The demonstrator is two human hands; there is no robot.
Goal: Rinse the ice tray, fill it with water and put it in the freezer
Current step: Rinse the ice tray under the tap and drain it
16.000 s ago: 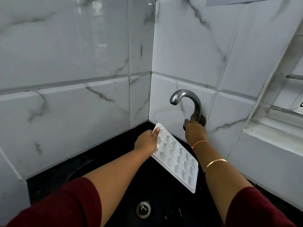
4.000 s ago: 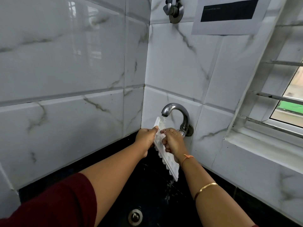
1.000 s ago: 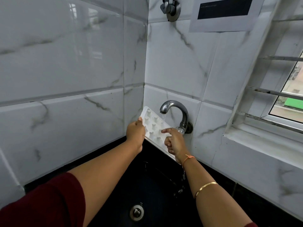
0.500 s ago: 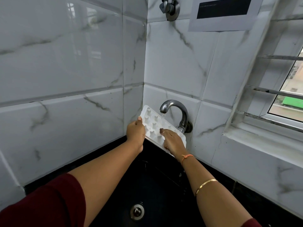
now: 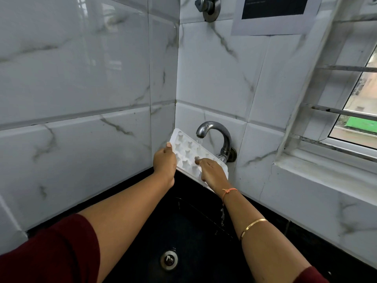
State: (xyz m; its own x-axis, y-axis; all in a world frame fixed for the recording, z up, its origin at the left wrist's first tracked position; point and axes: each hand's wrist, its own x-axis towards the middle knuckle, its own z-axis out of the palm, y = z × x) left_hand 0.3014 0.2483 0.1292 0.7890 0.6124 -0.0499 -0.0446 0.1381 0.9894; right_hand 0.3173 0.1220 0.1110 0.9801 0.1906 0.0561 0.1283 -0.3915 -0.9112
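Observation:
The white ice tray (image 5: 186, 151), with star-shaped cups facing me, is held tilted under the curved metal tap (image 5: 216, 132). A thin stream of water falls from the spout onto the tray's far side. My left hand (image 5: 164, 161) grips the tray's left edge, thumb on the rim. My right hand (image 5: 212, 173) lies over the tray's near right part, fingers spread and pressing into the cups. Water trickles off the tray's lower end beside my right wrist into the black sink (image 5: 183, 225).
The sink drain (image 5: 169, 259) sits low in the basin. Marble-look tiled walls meet in a corner behind the tap. A second valve (image 5: 208, 6) and a paper notice (image 5: 274, 14) are high on the wall. A barred window (image 5: 350, 111) and its sill stand at the right.
The tray went from edge-on under the stream to cups facing me. Over the last second my right hand moved from its lower edge up onto the cups. My left hand kept its grip.

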